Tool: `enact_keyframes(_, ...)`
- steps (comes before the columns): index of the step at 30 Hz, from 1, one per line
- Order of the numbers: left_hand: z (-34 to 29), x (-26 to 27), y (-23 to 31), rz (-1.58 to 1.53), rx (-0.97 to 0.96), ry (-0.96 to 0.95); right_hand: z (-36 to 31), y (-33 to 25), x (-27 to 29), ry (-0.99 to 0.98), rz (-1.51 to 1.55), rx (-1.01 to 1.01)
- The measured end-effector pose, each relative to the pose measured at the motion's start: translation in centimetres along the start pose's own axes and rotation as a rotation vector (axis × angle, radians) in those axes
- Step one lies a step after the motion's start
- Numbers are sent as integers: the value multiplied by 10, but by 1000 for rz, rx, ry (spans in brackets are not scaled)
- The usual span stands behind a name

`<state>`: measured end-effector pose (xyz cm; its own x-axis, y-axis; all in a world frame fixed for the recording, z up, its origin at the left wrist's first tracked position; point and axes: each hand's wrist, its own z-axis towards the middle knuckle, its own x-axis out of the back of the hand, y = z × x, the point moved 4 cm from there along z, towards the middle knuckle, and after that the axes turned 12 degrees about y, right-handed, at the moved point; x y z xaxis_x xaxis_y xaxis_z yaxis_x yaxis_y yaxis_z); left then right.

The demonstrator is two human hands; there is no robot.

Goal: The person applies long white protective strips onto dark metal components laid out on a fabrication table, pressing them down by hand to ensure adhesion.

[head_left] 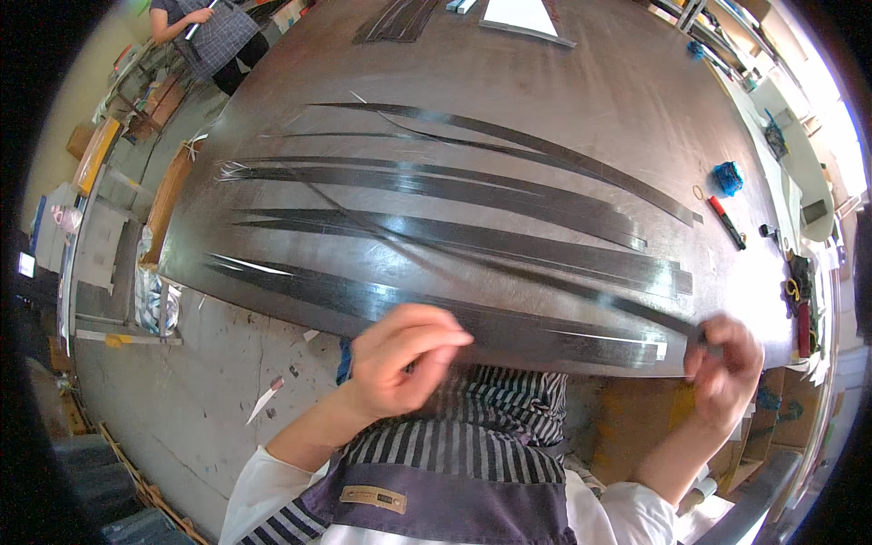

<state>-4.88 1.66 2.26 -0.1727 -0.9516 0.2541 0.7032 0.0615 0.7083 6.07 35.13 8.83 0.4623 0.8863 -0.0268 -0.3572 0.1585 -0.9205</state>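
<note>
My right hand (pixel 727 368), slightly blurred, is closed on one end of a long thin black strip (pixel 581 291). That strip runs up and left across the table, above other strips, and its middle is smeared by motion. My left hand (pixel 409 359) is over the table's near edge, fingers curled and thumb against them; no thing shows in it. Just beyond it lies a bundle of black strips (pixel 363 295) with pale slivers along it. Farther back are another strip bundle (pixel 545 247), a third strip bundle (pixel 436 188) and a few loose strips (pixel 545 136).
The dark table (pixel 300 77) bears a red marker (pixel 727 222), a blue bundle (pixel 728 178) and a small ring (pixel 698 193) at the right. More dark strips (pixel 397 20) and a white sheet (pixel 520 16) lie at the back. Another person (pixel 213 41) stands at the far left.
</note>
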Motion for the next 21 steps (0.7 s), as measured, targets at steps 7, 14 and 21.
enact_keyframes(7, 3, -30, -20, -1217, 808, -34, -58, 13, 13, 300, 152, -219)
enact_keyframes(14, -32, 54, -67, -799, 757, 500, -68, 42, 46, 590, -17, -349)
enact_keyframes(21, -44, 71, -50, 131, 509, 472, -73, 62, 45, 503, -324, -402)
